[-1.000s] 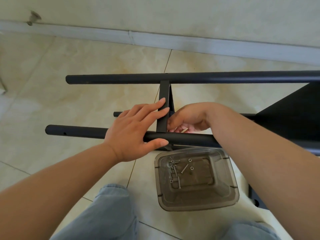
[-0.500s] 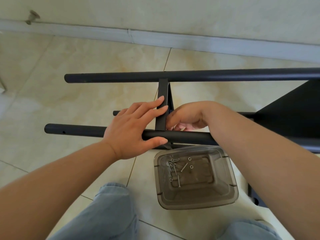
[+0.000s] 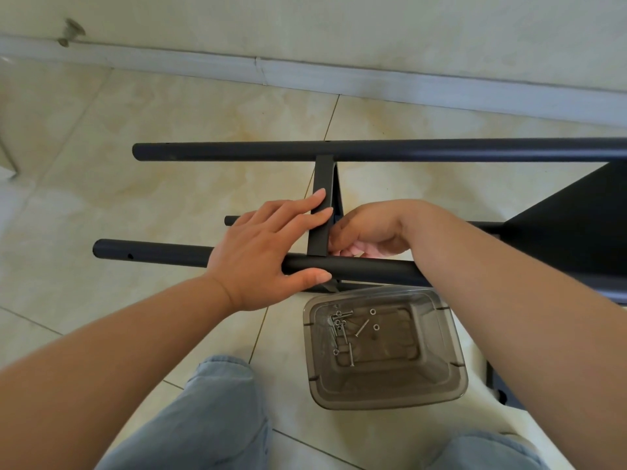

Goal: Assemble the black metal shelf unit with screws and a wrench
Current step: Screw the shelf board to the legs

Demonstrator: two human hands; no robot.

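Note:
The black metal shelf frame lies on its side on the tiled floor. Its near tube (image 3: pixel 152 252) and far tube (image 3: pixel 373 150) run left to right, joined by a flat black crossbar (image 3: pixel 321 184). My left hand (image 3: pixel 264 252) rests over the near tube with straight fingers touching the crossbar and the thumb under the tube. My right hand (image 3: pixel 369 228) reaches behind the near tube beside the crossbar, fingers curled; what they hold is hidden. A black shelf panel (image 3: pixel 570 232) stands at the right.
A smoky clear plastic tub (image 3: pixel 441 385) sits on the floor just in front of the near tube, with several silver screws (image 3: pixel 342 329) and nuts inside. My knees in blue jeans (image 3: pixel 217 412) are at the bottom. A white skirting board (image 3: pixel 305 76) runs along the wall behind.
The view shifted slightly. My right hand's fingers worked a little closer to the crossbar joint. My left hand stayed in place on the tube and crossbar.

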